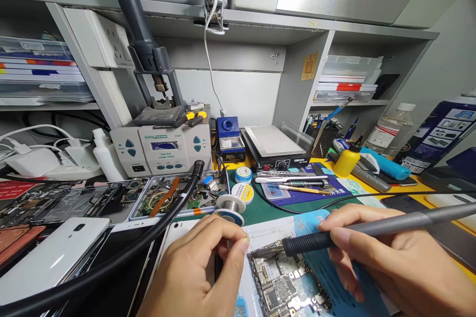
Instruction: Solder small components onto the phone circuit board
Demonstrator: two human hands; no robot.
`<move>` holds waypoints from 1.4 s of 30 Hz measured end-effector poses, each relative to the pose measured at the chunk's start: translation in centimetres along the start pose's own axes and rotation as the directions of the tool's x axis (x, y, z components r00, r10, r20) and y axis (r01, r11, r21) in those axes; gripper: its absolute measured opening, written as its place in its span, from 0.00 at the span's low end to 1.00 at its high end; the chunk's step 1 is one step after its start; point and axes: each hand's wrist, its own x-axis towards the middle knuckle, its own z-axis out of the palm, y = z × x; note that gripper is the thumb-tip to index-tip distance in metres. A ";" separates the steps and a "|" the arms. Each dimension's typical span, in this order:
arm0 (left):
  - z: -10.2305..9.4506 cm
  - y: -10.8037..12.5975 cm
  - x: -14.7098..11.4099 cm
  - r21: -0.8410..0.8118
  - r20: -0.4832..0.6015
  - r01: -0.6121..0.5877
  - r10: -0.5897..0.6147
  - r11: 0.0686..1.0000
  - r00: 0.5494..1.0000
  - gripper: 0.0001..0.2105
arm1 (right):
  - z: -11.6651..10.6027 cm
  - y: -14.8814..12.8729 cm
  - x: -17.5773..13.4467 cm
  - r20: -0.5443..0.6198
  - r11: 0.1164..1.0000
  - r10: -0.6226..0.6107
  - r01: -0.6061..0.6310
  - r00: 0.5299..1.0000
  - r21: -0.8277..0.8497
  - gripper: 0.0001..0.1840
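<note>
My right hand grips a soldering iron with a black ribbed grip and grey handle. Its metal tip reaches the upper left part of a phone circuit board, which lies on a blue and white printed sheet. At the board's left edge, my left hand is closed, thumb and forefinger pinched together near the iron's tip. Whatever is between those fingertips is too fine to make out. A spool of solder wire stands just behind my left hand.
A thick black hose crosses the left side over several phones. Behind are a tray of parts, a hot air station, a soldering station and a heating plate. A yellow bottle stands right.
</note>
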 end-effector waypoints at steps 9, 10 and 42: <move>-0.1 -0.2 0.0 0.025 -0.011 -0.034 0.034 0.999 0.999 0.09 | -0.4 0.6 0.2 0.014 0.999 -0.028 0.028 1.000 -0.035 0.12; -0.1 -0.3 -0.1 0.029 -0.018 -0.032 0.033 0.999 0.999 0.09 | -0.4 0.7 0.3 0.014 0.999 -0.028 0.029 1.000 -0.041 0.12; 0.0 -0.8 0.0 0.066 -0.006 -0.130 0.130 0.989 0.991 0.07 | -0.3 0.2 -0.1 0.015 0.999 -0.016 0.017 1.000 -0.042 0.12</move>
